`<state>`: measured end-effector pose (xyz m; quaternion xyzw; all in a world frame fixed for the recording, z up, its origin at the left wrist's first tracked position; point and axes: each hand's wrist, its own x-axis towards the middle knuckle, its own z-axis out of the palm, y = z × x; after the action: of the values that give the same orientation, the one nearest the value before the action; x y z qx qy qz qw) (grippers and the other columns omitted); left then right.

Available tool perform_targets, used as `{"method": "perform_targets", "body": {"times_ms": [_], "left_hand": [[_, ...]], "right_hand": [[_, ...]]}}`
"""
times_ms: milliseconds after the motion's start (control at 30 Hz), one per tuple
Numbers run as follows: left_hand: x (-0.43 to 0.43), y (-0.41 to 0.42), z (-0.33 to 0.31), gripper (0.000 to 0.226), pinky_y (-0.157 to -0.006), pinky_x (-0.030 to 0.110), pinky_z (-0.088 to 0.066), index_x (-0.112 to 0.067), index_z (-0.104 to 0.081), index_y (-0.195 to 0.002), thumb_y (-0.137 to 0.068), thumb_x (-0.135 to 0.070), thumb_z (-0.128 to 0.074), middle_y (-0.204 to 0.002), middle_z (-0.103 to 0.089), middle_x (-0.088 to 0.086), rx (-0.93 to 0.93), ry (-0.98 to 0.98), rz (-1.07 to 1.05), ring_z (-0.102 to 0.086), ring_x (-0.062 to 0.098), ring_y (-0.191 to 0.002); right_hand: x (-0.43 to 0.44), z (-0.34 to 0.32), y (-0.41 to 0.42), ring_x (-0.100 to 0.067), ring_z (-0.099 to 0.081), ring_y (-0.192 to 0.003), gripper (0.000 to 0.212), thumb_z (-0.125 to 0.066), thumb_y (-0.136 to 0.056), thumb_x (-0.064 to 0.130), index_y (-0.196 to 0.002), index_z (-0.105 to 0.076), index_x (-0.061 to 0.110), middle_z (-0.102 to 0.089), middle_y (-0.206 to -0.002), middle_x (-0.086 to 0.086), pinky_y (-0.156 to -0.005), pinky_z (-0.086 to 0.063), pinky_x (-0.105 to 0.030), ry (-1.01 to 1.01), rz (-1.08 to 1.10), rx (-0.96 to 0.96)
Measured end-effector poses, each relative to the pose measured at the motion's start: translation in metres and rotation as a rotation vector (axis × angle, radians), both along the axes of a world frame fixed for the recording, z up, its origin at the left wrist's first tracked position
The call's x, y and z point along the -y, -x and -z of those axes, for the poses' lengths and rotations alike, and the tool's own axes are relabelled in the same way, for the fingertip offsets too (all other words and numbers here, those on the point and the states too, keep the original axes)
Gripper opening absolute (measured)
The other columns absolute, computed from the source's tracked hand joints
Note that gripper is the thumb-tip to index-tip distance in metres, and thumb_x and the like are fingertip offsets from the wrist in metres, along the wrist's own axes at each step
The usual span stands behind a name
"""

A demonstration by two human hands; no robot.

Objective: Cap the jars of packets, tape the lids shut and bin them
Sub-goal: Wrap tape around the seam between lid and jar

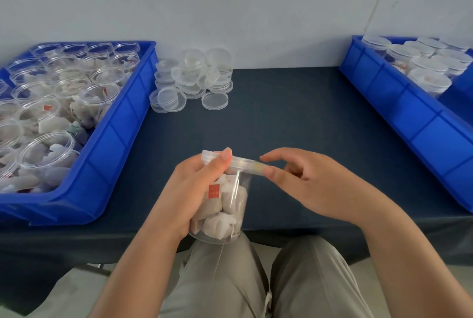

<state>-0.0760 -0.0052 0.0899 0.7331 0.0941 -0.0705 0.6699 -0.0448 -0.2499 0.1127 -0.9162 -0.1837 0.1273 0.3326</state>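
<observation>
A clear jar [225, 210] full of white packets, one with a red label, is held over the table's front edge. A clear lid [240, 163] sits on its mouth. My left hand [194, 189] grips the jar from the left, thumb up on the lid's rim. My right hand [302, 182] is at the lid's right side, thumb pressing a strip of clear tape [258, 168] against the rim, fingers loosely bent. A thin strand of tape hangs down below the jar.
A blue bin [120, 143] at the left holds several open jars of packets. A pile of loose clear lids [192, 79] lies at the back of the dark table [294, 118]. A blue bin [399, 103] at the right holds several capped jars.
</observation>
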Motion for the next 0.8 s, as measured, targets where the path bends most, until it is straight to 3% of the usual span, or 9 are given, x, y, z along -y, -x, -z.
{"method": "perform_targets", "body": {"times_ms": [100,233,400,500,567,600,700,733,800], "left_hand": [[-0.002,0.000,-0.002,0.086,-0.079,0.041,-0.063,-0.029,-0.079,-0.105,-0.049,-0.095,-0.077,-0.099,-0.079,0.009,-0.031,0.097,0.021,-0.078,0.026,-0.090],[-0.007,0.001,-0.002,0.082,-0.074,0.038,-0.062,-0.021,-0.081,-0.112,-0.060,-0.084,-0.083,-0.100,-0.076,0.011,-0.052,0.268,0.098,-0.075,0.024,-0.086],[-0.014,0.000,0.006,0.084,-0.092,0.048,-0.060,-0.017,-0.070,-0.133,-0.074,-0.075,-0.083,-0.130,-0.073,0.017,0.000,0.369,0.181,-0.072,0.032,-0.116],[-0.011,-0.001,0.005,0.062,-0.086,0.030,-0.061,-0.016,-0.076,-0.124,-0.092,-0.068,-0.067,-0.128,-0.076,0.007,0.052,0.421,0.308,-0.074,0.022,-0.114],[-0.010,-0.001,0.002,0.056,-0.082,0.026,-0.061,-0.023,-0.080,-0.111,-0.091,-0.072,-0.063,-0.118,-0.079,0.000,0.080,0.325,0.276,-0.076,0.017,-0.106],[-0.011,-0.002,0.000,0.062,-0.081,0.029,-0.062,-0.023,-0.079,-0.105,-0.084,-0.080,-0.065,-0.110,-0.080,-0.002,0.081,0.235,0.225,-0.076,0.017,-0.101],[-0.014,-0.008,0.001,0.069,-0.085,0.044,-0.061,-0.031,-0.077,-0.100,-0.074,-0.092,-0.058,-0.098,-0.078,0.000,0.124,-0.097,0.151,-0.075,0.025,-0.091],[-0.012,-0.008,0.000,0.065,-0.083,0.040,-0.063,-0.033,-0.076,-0.103,-0.075,-0.089,-0.055,-0.099,-0.079,-0.004,0.146,-0.140,0.128,-0.076,0.018,-0.092],[-0.006,-0.006,-0.003,0.068,-0.069,0.018,-0.058,-0.036,-0.068,-0.108,-0.076,-0.093,-0.049,-0.100,-0.074,-0.022,0.187,-0.212,0.016,-0.073,-0.001,-0.091]], "right_hand": [[-0.002,0.000,-0.002,0.000,-0.060,-0.066,0.037,-0.040,-0.097,0.079,-0.127,-0.056,0.064,-0.064,-0.076,0.019,-0.058,-0.044,-0.011,-0.038,-0.021,0.029],[-0.008,0.002,-0.007,-0.001,-0.056,-0.058,0.045,-0.039,-0.090,0.087,-0.128,-0.053,0.069,-0.060,-0.068,0.014,-0.054,-0.042,-0.009,-0.085,-0.043,-0.015],[-0.011,0.006,-0.009,0.000,-0.060,-0.071,0.062,-0.035,-0.081,0.096,-0.134,-0.048,0.068,-0.065,-0.082,0.018,-0.062,-0.043,-0.019,-0.058,-0.127,-0.085],[-0.016,0.011,-0.007,-0.012,-0.065,-0.089,0.050,-0.035,-0.091,0.088,-0.132,-0.053,0.066,-0.072,-0.110,0.010,-0.084,-0.057,-0.036,-0.130,-0.142,-0.089],[-0.016,0.014,-0.006,-0.010,-0.064,-0.091,0.044,-0.038,-0.097,0.080,-0.135,-0.055,0.064,-0.071,-0.114,0.020,-0.087,-0.054,-0.029,-0.155,-0.143,-0.070],[-0.015,0.015,-0.005,-0.007,-0.061,-0.084,0.044,-0.039,-0.098,0.078,-0.135,-0.056,0.063,-0.069,-0.104,0.026,-0.078,-0.050,-0.020,-0.159,-0.138,-0.061],[-0.012,0.017,-0.002,-0.003,-0.050,-0.068,0.047,-0.040,-0.094,0.082,-0.134,-0.056,0.063,-0.059,-0.077,0.022,-0.065,-0.042,-0.014,-0.139,-0.088,-0.029],[-0.012,0.018,-0.001,-0.002,-0.051,-0.068,0.047,-0.038,-0.093,0.084,-0.132,-0.056,0.064,-0.060,-0.078,0.021,-0.064,-0.041,-0.014,-0.136,-0.066,-0.014],[-0.015,0.019,0.000,-0.002,-0.055,-0.072,0.048,-0.034,-0.094,0.085,-0.128,-0.057,0.061,-0.064,-0.085,0.023,-0.063,-0.041,-0.016,-0.123,-0.014,0.016]]}}
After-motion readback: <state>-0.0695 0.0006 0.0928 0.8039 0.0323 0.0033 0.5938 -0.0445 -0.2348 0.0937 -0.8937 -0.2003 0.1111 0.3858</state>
